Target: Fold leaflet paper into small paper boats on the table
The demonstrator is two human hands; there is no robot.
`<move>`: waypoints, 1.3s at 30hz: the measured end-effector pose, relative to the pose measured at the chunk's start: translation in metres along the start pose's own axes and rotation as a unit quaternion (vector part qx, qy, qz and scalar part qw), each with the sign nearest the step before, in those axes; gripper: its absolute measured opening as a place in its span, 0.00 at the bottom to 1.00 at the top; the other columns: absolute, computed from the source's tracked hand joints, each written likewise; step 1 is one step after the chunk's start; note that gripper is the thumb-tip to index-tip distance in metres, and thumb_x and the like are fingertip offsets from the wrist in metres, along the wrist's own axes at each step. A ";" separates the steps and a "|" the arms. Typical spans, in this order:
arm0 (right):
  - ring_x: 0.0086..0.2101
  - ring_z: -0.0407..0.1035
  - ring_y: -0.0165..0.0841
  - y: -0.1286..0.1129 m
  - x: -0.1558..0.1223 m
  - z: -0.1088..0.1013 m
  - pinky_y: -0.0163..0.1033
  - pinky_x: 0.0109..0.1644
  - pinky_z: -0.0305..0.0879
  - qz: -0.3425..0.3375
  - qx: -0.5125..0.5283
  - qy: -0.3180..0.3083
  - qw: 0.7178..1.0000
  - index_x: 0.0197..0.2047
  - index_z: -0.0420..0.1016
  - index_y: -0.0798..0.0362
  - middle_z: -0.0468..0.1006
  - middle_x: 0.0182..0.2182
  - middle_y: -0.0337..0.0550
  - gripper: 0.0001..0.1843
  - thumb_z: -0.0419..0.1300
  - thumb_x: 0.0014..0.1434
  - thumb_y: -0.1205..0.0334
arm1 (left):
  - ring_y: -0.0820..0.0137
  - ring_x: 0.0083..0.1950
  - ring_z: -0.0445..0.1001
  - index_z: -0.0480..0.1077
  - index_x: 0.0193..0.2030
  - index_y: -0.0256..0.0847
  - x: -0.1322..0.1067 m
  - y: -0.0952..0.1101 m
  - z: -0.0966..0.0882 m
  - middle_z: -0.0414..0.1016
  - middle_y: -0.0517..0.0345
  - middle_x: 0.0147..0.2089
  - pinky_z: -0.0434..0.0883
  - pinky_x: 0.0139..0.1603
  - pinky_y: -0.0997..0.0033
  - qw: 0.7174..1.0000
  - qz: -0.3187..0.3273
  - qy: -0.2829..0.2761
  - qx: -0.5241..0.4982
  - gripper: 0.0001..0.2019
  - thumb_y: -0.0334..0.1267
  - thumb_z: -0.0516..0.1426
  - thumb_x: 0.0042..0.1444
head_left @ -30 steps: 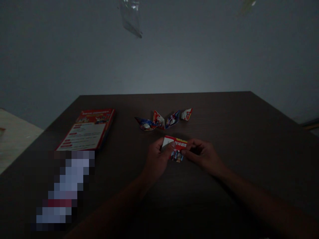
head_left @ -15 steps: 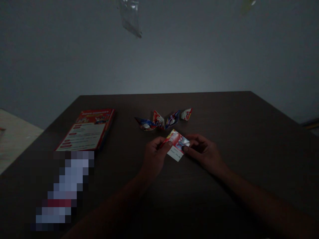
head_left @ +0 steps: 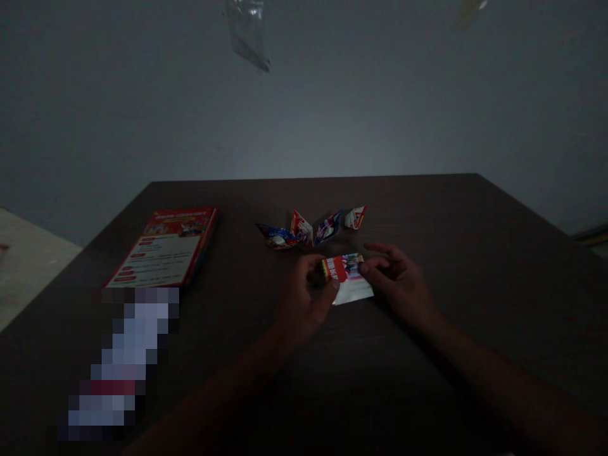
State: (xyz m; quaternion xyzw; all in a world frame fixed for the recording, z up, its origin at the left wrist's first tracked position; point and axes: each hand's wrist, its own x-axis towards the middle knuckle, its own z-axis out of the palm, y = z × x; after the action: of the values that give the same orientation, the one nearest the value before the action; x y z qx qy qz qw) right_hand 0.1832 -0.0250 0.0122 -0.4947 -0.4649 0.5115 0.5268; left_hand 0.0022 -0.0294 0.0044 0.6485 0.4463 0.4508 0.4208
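Observation:
A small folded piece of printed paper (head_left: 349, 280), red, blue and white, is held just above the dark table (head_left: 475, 240) between both hands. My left hand (head_left: 306, 303) pinches its left edge with thumb and fingers curled. My right hand (head_left: 396, 282) grips its right edge, fingers partly spread. Just beyond the hands, several small folded paper figures (head_left: 311, 229) in the same print stand in a row on the table.
A red and white printed booklet (head_left: 166, 248) lies flat at the left of the table. A blurred-out patch (head_left: 121, 361) covers something at the near left. A clear plastic bag (head_left: 247, 31) hangs on the grey wall behind. The room is dim.
The paper has been turned and refolded between the hands: it now shows a red band on top and white below, and both hands have shifted slightly away from me.

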 end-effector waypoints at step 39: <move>0.24 0.72 0.30 0.014 0.013 -0.011 0.37 0.29 0.66 0.129 0.013 -0.061 0.990 0.44 0.67 0.54 0.78 0.26 0.38 0.23 0.68 0.44 0.61 | 0.62 0.48 0.68 0.70 0.41 0.40 0.010 0.004 -0.016 0.71 0.50 0.46 0.63 0.49 0.59 0.914 0.269 -0.214 0.215 0.13 0.35 0.60 0.47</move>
State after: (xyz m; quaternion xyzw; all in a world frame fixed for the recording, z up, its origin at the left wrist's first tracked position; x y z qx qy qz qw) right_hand 0.1937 -0.0131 -0.0024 -0.5112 -0.4218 0.6104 0.4337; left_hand -0.0102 -0.0191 0.0139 0.8999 0.2404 0.2907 0.2189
